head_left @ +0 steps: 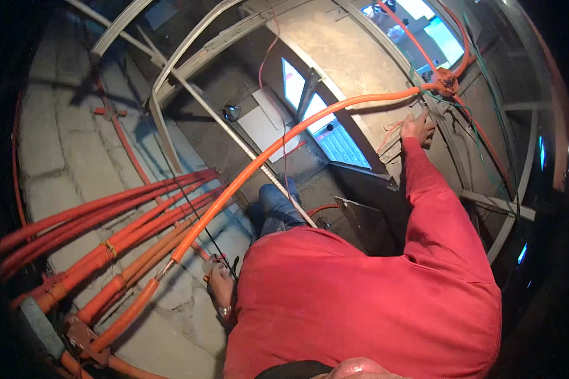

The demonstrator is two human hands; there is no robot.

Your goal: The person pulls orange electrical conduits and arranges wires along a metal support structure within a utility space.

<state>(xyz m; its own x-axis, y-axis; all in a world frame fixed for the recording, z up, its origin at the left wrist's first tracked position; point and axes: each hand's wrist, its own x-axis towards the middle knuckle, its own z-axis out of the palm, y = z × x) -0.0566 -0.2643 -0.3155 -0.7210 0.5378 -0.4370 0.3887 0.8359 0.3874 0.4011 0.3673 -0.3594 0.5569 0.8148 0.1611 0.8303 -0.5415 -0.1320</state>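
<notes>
My right hand (418,128) is raised at the far right, its fingers curled on a grey metal rail (446,136) just below an orange junction box (447,83). A thick orange conduit (269,150) arcs from that box down to the lower left. Thin wires (469,117) hang around the box. Down by the wall, my left hand (220,283) is closed on a small tool (234,264) with dark, curved handle-like parts and a bit of red. Its exact kind is unclear. A thin black cable (199,218) runs down to this hand.
Several orange conduits (117,243) run along the pale block wall (76,158) at left. Metal ceiling framing (212,44) and a ribbed rod (234,136) cross the space. Beneath are bright openings (338,142), a white panel (265,120) and a dark board (363,221).
</notes>
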